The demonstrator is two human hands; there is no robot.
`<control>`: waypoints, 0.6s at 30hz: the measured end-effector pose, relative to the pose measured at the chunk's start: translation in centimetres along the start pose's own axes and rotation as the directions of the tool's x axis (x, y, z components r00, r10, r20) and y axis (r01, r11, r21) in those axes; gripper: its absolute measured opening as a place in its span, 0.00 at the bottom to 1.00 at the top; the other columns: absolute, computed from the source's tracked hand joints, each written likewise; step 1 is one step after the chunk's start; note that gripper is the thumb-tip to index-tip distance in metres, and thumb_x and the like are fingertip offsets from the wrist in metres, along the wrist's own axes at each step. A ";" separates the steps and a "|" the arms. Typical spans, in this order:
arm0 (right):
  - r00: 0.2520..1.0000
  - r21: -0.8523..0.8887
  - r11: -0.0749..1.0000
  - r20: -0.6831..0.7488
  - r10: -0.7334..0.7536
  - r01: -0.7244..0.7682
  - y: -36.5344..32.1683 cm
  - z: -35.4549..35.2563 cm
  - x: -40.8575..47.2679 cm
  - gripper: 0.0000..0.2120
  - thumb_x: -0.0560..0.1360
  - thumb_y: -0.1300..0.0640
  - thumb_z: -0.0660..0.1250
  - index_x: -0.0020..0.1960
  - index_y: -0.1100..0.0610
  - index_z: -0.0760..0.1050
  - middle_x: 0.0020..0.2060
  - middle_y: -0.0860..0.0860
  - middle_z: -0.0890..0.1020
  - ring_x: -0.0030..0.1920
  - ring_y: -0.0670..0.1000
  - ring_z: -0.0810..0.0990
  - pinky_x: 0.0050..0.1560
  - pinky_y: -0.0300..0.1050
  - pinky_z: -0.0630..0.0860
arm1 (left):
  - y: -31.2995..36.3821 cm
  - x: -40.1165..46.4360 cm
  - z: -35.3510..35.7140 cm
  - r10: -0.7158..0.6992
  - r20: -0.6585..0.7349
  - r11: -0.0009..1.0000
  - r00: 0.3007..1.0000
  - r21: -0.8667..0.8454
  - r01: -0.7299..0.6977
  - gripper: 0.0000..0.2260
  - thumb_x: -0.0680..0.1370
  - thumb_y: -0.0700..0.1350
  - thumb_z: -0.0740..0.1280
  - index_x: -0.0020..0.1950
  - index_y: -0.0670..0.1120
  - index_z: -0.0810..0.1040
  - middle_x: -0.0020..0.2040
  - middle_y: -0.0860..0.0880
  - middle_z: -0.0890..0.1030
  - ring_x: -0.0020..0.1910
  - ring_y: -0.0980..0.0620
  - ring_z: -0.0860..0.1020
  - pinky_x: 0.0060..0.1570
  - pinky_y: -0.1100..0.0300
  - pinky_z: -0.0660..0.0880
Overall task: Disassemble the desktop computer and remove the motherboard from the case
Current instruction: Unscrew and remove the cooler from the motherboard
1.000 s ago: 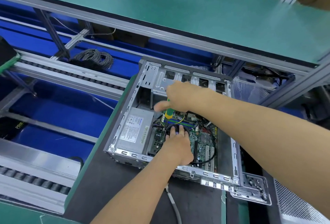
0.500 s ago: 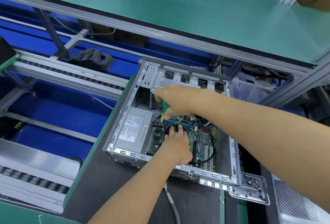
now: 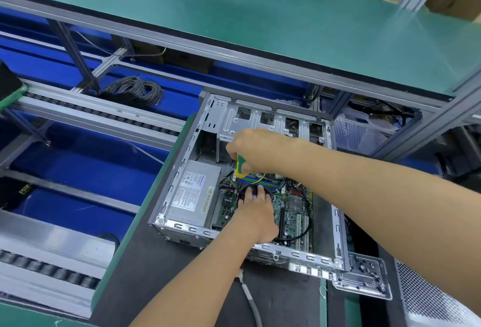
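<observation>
Both bare forearms reached forward into the open computer case. The left arm came up from the lower middle, its left hand lying palm down over the case's middle, fingers spread and lightly bent, tips resting on a dark round part; whether they clasped it could not be told. The right arm stretched in from the case's right side, crossing above the left wrist. The right hand hovered over the case's far half, knuckles up, fingers curled in a closed grip round a green and yellow handle pointing downward.
</observation>
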State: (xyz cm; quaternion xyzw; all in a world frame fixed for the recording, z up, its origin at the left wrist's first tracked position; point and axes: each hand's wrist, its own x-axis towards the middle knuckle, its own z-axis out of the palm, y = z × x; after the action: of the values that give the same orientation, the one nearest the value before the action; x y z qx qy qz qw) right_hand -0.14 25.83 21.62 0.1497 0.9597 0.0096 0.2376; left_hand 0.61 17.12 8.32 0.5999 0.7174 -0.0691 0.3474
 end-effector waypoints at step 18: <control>0.994 0.136 0.985 0.013 0.109 -0.110 -0.7 -0.5 0.5 0.19 0.71 0.48 0.74 0.56 0.58 0.75 0.48 0.55 0.77 0.45 0.56 0.78 0.38 0.46 0.73 | -0.1 -0.3 -0.2 0.012 -0.007 1.000 1.000 -0.025 -0.012 0.34 0.81 0.50 0.58 0.80 0.43 0.43 0.79 0.45 0.37 0.78 0.39 0.39 0.76 0.42 0.50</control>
State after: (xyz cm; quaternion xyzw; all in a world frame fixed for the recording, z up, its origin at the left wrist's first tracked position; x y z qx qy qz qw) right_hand -1.00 25.37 21.73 0.2183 0.9477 -0.0434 0.2287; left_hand 0.45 16.99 8.58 0.5999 0.7158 -0.0562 0.3529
